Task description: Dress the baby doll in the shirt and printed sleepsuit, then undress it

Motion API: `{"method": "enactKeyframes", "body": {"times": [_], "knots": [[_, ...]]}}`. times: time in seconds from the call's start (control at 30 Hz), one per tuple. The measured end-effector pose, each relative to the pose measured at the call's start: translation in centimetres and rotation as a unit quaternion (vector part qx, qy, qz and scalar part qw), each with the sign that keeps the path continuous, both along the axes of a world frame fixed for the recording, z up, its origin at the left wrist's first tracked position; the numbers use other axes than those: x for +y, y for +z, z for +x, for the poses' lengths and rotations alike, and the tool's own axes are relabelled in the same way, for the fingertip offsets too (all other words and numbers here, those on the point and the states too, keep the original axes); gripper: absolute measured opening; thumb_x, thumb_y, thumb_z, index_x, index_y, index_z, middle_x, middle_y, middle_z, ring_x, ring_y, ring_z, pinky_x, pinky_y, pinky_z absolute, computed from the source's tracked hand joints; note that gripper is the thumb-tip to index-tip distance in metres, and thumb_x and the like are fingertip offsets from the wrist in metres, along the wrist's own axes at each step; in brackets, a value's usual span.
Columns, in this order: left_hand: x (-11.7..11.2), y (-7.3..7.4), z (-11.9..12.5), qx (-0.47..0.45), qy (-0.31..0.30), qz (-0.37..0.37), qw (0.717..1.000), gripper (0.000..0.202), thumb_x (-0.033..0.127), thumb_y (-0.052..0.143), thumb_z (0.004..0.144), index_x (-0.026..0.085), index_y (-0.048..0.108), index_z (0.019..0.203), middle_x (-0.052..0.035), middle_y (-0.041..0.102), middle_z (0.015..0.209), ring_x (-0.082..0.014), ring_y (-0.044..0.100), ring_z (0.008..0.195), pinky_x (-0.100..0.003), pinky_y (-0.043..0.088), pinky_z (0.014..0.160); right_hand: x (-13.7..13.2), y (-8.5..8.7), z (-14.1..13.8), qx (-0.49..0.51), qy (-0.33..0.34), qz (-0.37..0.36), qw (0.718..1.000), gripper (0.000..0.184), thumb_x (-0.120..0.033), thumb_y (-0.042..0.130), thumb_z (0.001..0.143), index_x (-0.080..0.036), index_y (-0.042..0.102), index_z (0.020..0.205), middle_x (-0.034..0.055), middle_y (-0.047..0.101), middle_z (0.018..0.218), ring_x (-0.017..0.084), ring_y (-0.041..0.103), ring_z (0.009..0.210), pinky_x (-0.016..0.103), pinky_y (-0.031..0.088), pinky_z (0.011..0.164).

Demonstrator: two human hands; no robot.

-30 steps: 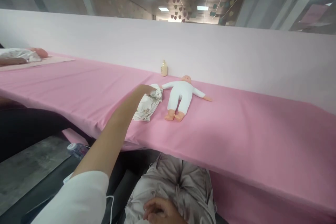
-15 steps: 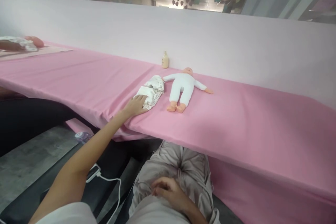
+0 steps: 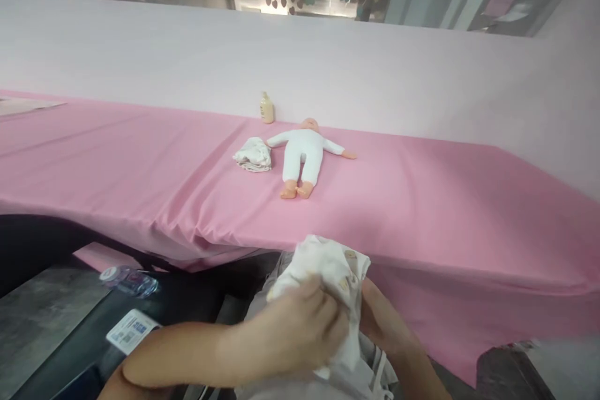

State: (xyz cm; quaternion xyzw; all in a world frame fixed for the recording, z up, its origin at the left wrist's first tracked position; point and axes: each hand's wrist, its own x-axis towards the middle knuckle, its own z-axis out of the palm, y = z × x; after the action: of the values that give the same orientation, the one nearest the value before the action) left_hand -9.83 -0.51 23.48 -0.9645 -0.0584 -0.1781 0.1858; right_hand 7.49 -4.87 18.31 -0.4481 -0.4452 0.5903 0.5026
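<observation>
Above my lap, a white cloth (image 3: 319, 257) with small printed figures hangs bunched between my hands. My left hand (image 3: 307, 325), slightly blurred, is closed on its middle with fingers curled. At the cloth's right edge is my right hand (image 3: 377, 315), gripping it, its fingertips partly hidden behind the fabric. Whether the cloth is a garment I cannot tell. On the pink table cover lies a baby doll (image 3: 304, 149) with a white body, on its back, arms spread and feet toward me. Beside its arm on the left sits a folded white cloth (image 3: 254, 154).
A pale yellow pump-shaped bottle (image 3: 267, 108) stands against the white partition behind the doll. The pink-covered table (image 3: 422, 200) has its front edge just beyond my lap. Left of me, a clear plastic bottle (image 3: 131, 281) and a white labelled device (image 3: 132, 330) lie on a black seat.
My left hand has left the table with a white cloth and brought it over my lap. My right hand has risen from my lap to grip it. The view has turned right.
</observation>
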Motion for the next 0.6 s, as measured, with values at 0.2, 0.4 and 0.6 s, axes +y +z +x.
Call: {"method": "enactKeyframes", "body": {"times": [0.2, 0.4, 0.6], "knots": [[-0.4, -2.9, 3.4, -0.043, -0.069, -0.068, 0.994, 0.04, 0.038, 0.046, 0.089, 0.024, 0.047, 0.126, -0.0073, 0.049, 0.131, -0.0225, 0.041, 0.123, -0.045, 0.024, 0.109, 0.4, 3.6, 4.9, 0.009, -0.287, -0.1, 0.953, 0.048, -0.038, 0.077, 0.06, -0.015, 0.065, 0.1, 0.0077, 0.07, 0.08, 0.023, 0.065, 0.07, 0.032, 0.052, 0.063], [-0.9, -3.2, 2.2, -0.016, -0.058, -0.204, 0.977, 0.037, 0.029, 0.051, 0.087, 0.029, 0.049, 0.124, -0.0013, 0.045, 0.137, -0.019, 0.034, 0.131, -0.045, 0.021, 0.113, 7.6, 7.2, 19.5, -0.154, -0.396, -0.003, 0.905, 0.034, -0.029, 0.065, 0.075, -0.014, 0.061, 0.105, 0.0085, 0.067, 0.096, 0.017, 0.064, 0.075, 0.027, 0.049, 0.062], [-0.6, -7.1, 1.3, 0.033, 0.014, -0.298, 0.954, 0.041, 0.021, 0.056, 0.082, 0.026, 0.051, 0.122, -0.0048, 0.047, 0.135, -0.0257, 0.038, 0.128, -0.052, 0.032, 0.107, 11.9, 6.9, 26.4, -0.58, -0.337, -0.163, 0.724, 0.045, -0.029, 0.063, 0.073, -0.005, 0.054, 0.11, 0.0227, 0.058, 0.112, 0.031, 0.057, 0.101, 0.036, 0.045, 0.078]]}}
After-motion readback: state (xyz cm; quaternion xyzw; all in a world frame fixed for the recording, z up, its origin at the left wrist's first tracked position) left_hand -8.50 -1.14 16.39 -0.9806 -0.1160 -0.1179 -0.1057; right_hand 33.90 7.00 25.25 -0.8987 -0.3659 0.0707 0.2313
